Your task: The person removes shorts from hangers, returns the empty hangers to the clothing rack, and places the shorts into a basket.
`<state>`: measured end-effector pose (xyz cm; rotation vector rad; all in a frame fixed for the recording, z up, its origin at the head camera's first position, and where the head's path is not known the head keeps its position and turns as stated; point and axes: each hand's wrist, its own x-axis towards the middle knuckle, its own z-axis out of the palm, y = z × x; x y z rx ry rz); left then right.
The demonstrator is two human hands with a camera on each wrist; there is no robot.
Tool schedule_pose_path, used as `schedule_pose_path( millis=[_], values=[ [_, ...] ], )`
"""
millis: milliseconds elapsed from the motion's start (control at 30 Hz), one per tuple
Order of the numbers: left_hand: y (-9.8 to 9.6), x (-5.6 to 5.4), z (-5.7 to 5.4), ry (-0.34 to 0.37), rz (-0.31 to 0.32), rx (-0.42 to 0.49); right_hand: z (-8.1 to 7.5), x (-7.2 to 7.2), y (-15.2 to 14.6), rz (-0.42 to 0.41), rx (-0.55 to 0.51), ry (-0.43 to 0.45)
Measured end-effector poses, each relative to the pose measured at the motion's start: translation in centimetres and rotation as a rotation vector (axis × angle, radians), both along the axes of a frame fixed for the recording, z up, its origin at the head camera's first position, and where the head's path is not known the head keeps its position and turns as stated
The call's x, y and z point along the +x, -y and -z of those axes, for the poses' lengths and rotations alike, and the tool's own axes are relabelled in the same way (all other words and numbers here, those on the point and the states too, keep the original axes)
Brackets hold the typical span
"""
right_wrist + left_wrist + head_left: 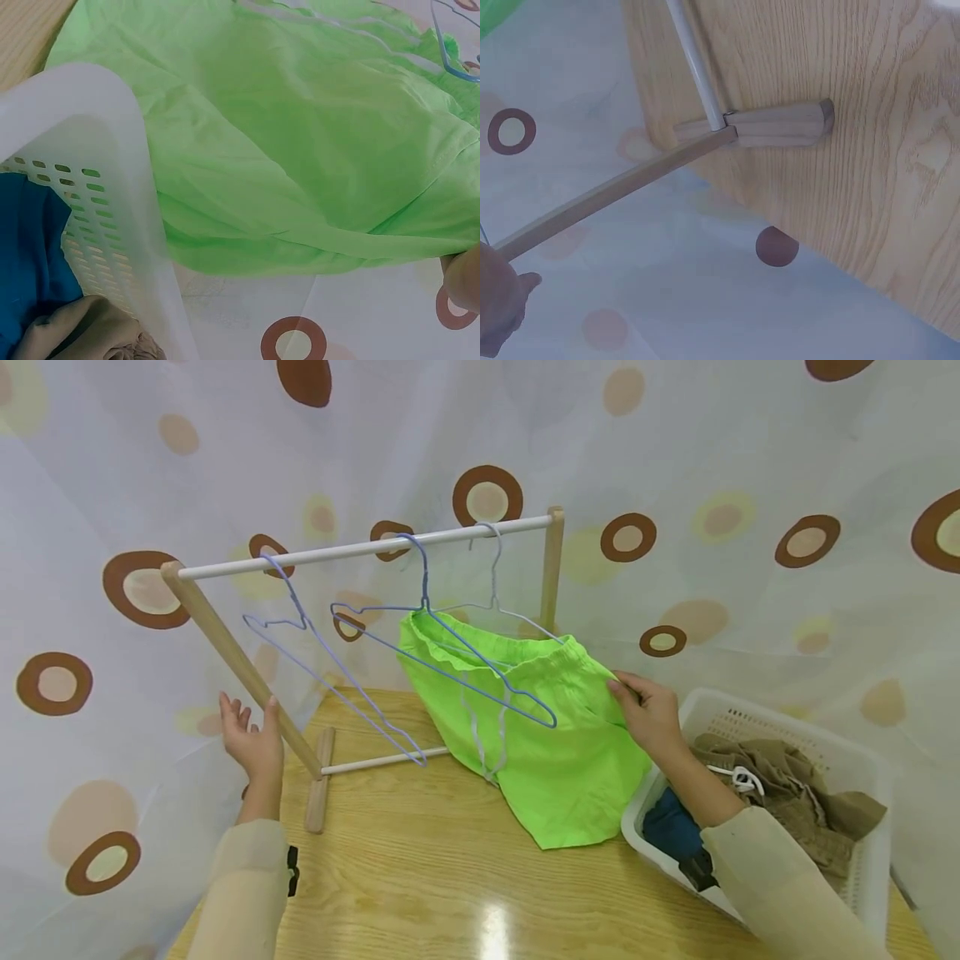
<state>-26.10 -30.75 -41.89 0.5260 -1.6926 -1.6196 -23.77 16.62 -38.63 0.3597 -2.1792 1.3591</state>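
Bright green shorts [570, 760] with white drawstrings hang from a pale wire hanger [493, 578] near the right end of the rod. Thumb and fingers of my right hand [651, 710] pinch the side of the shorts just below the waistband, pulling the cloth out to the right. A blue hanger [425, 597] hangs in front of the shorts, and another blue hanger [300, 610] hangs further left, bare. My left hand [255, 739] is raised beside the rack's left post [240, 664], fingers loosely bent and holding nothing. In the left wrist view only part of that hand shows.
A white plastic basket [810, 727] stands at the right, holding brown clothing [795, 793] and a blue garment [667, 827]. The rack's white rod [337, 552] spans two wooden posts on a wood-grain table [405, 877]. A patterned curtain [420, 435] hangs behind.
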Motion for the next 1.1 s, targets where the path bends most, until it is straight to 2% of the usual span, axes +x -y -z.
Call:
schedule_pose_path(
  millis=[100, 200, 333, 533, 600, 700, 933, 1100],
  values=[
    [0.0, -0.2, 0.0, 0.009, -0.014, -0.020, -1.0, 0.8, 0.5, -0.021, 0.002, -0.024],
    [-0.1, -0.4, 0.1, 0.030, -0.022, -0.045, -1.3, 1.0, 0.6, -0.022, 0.017, -0.026],
    [-0.1, -0.8, 0.2, 0.031, -0.053, -0.068, -1.0, 0.7, 0.5, -0.021, 0.013, -0.016],
    [-0.1, -1.2, 0.0, -0.003, -0.127, -0.047, 1.2, -1.0, -0.4, -0.029, -0.018, -0.009],
    [-0.1, -1.3, -0.1, -0.005, -0.144, -0.041, 1.5, -1.3, -0.5, -0.026, -0.005, -0.013],
    [-0.1, -1.4, -0.3, -0.005, -0.155, -0.032, 1.5, -1.5, -0.6, -0.020, 0.019, -0.011],
    [0.1, -1.7, -0.1, -0.030, -0.181, -0.020, 1.0, -1.4, 0.0, -0.019, 0.057, 0.067],
    [0.2, -1.8, -0.1, -0.031, -0.188, -0.027, 0.8, -1.3, 0.5, -0.006, 0.073, 0.069]
  ],
)
